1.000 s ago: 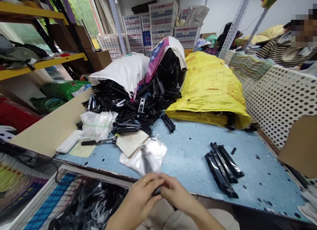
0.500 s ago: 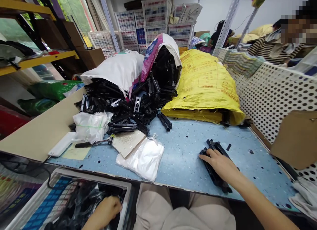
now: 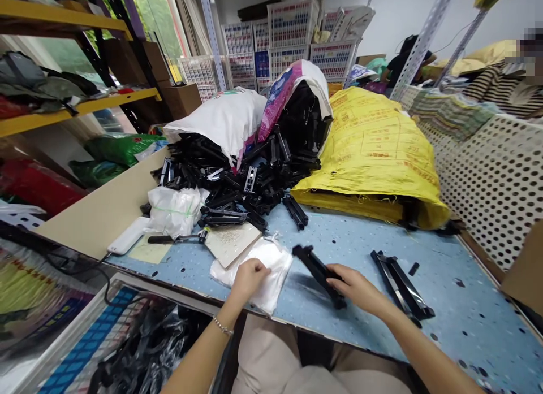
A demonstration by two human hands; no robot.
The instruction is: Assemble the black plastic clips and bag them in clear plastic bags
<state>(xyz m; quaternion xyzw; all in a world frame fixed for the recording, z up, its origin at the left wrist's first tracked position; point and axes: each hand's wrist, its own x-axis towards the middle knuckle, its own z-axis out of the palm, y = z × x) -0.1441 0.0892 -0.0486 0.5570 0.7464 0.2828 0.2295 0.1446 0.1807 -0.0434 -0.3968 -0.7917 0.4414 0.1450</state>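
My right hand [image 3: 358,289] grips a long black plastic part [image 3: 316,267] and holds it tilted just above the blue table [image 3: 339,241]. My left hand [image 3: 250,276] rests with fingers curled on a stack of clear plastic bags [image 3: 258,269] at the table's near edge. A few more black parts [image 3: 401,286] lie to the right of my right hand. A large heap of black parts [image 3: 237,179] spills from white and pink sacks [image 3: 224,120] at the back.
A yellow woven sack [image 3: 373,151] lies at the back right beside a perforated white panel [image 3: 492,173]. A screwdriver [image 3: 178,238], a tile [image 3: 231,244] and a white bag bundle [image 3: 173,210] sit left. A bin lined with black plastic [image 3: 139,349] stands below the table. A person in stripes [image 3: 504,83] is far right.
My right hand has lifted one black part from the small pile and carried it left. My left hand has come up from the bin onto the plastic bags.
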